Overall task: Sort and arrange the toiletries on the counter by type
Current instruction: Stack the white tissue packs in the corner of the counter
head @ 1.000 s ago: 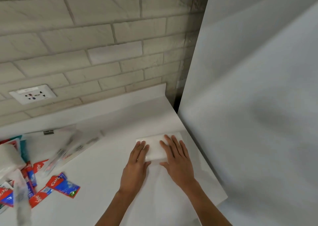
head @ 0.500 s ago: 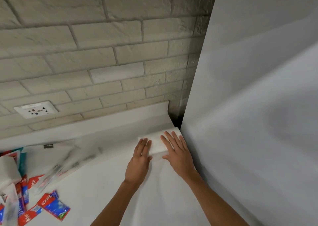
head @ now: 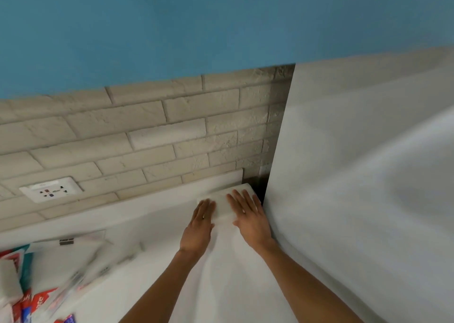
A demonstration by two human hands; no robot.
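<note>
Both your hands are flat on a white packet [head: 224, 199] at the far right corner of the white surface [head: 157, 234]. The packet sits right up against the low white ledge under the brick wall [head: 147, 140], and its right end lies just beside the dark gap next to the tall white panel [head: 356, 199].

Your left hand [head: 199, 226] lies palm down, fingers together, with the fingertips resting on the packet's near left part. No grip there: the hand is spread flat, pinching nothing. Your right hand [head: 250, 219] is the same story, palm down and fingers fanned a little across the packet's right half, its outer edge close to the white panel. Spread too, pressing on top rather than clasping.

Over at the lower left of the surface, well apart from your hands, the rest of the toiletries lie in a loose heap: red and blue toothpaste sachets [head: 36, 303], a small white bar [head: 8, 281] at the frame's edge, and some clear wrapped items [head: 81, 273] too blurred to tell what they are.

A white wall socket [head: 51, 190] sits in the brick wall above that heap, and a blue band [head: 196, 22] runs above the bricks.
</note>
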